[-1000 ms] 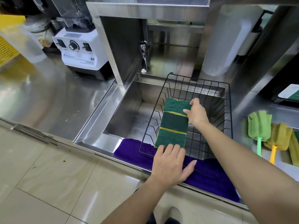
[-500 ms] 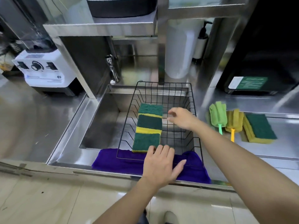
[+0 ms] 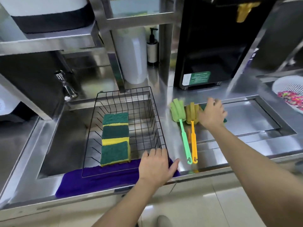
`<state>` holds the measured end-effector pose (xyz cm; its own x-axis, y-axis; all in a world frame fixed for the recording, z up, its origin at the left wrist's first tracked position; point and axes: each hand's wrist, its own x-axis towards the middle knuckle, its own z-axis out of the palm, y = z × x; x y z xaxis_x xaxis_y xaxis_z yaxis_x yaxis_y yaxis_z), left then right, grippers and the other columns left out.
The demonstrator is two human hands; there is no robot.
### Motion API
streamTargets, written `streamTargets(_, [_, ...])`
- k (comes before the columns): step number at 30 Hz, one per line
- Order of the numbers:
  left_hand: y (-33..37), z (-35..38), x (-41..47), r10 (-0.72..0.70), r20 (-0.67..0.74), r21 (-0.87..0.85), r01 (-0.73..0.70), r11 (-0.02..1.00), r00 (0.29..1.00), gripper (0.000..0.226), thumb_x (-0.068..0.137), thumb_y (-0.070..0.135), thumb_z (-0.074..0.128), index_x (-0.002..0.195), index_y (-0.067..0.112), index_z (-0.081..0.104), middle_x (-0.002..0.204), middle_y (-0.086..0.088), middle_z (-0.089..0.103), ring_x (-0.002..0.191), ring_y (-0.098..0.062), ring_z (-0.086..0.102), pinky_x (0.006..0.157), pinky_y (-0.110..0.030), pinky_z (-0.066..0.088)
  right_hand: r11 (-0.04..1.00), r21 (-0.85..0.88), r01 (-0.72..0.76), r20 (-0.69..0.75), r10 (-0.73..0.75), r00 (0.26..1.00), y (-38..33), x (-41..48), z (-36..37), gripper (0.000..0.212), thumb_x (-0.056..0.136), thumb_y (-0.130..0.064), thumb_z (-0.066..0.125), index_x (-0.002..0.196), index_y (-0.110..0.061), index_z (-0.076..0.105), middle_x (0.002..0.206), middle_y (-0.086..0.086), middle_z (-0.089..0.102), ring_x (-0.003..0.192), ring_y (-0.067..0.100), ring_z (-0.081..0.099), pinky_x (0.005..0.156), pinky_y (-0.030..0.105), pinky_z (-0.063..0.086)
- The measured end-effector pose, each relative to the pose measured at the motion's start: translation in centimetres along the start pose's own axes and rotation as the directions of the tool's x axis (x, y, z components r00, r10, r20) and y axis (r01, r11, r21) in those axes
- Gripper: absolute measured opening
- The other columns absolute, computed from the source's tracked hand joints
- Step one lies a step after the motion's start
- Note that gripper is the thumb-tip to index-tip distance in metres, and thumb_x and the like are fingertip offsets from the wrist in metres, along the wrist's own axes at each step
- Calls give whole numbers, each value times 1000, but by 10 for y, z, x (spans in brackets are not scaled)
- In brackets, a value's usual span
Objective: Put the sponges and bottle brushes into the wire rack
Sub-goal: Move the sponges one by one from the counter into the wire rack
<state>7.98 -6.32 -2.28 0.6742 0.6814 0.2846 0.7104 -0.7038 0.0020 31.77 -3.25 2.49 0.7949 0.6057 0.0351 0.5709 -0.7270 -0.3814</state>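
A black wire rack (image 3: 161, 136) stands in the sink. Three green-and-yellow sponges (image 3: 115, 133) lie in a row along its left side. My left hand (image 3: 155, 166) rests flat on the rack's front right corner, fingers laid over the rim. On the counter to the right lie a green bottle brush (image 3: 177, 110) and an orange bottle brush (image 3: 192, 115), side by side with handles toward me. Just right of them, my right hand (image 3: 211, 113) is spread over another sponge (image 3: 225, 120). Only the sponge's green edge shows, and the hand is blurred.
A purple cloth (image 3: 98, 177) lies under the rack's front edge over the sink (image 3: 54, 145) rim. A faucet (image 3: 65, 89) stands behind left. Behind are a white cylinder (image 3: 132, 54), a pump bottle (image 3: 152, 48) and a black appliance (image 3: 213, 46). A white colander (image 3: 291, 92) sits far right.
My right hand let go of the sponges in the rack and swung right onto the sponge on the counter. The view turned right. My left hand stayed at the rack's front.
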Motion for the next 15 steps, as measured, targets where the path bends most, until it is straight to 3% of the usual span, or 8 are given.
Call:
streamTargets(3, [0,2,-2,22,-5,-2,-22,1000,1000,55,86,57,35,68,12,60,61,-5,62,56,-24,59,51,-32,46,990,-79,-118,155,129,979,30,0,7,66,86,-45,56,138,-15,30,146,24,28,135,39,27,106,48,27])
streamTargets(6, [-1,3,-3,26,-4,-4,-26,1000,1000,54,87,57,37,69,12,61,63,-5,63,57,-24,60,52,-32,47,987,-84,-139,220,154,963,47,-4,13,60,86,-48,54,135,-19,34,137,24,37,126,43,37,103,49,30])
streamTargets(11, [-2,1,-3,18,-12,-16,-18,1000,1000,54,87,58,37,70,13,61,64,-4,64,59,-23,61,52,-32,48,962,94,-255,169,237,957,51,-4,8,48,81,-27,61,123,-15,40,127,19,41,112,41,47,96,47,40])
streamTargets(15, [-2,-3,-3,4,-28,-51,-6,999,1000,56,86,60,35,71,14,62,65,-2,66,60,-22,62,53,-32,48,864,361,-351,53,356,933,40,-6,2,67,77,-26,71,127,0,35,132,22,36,121,39,40,97,46,42])
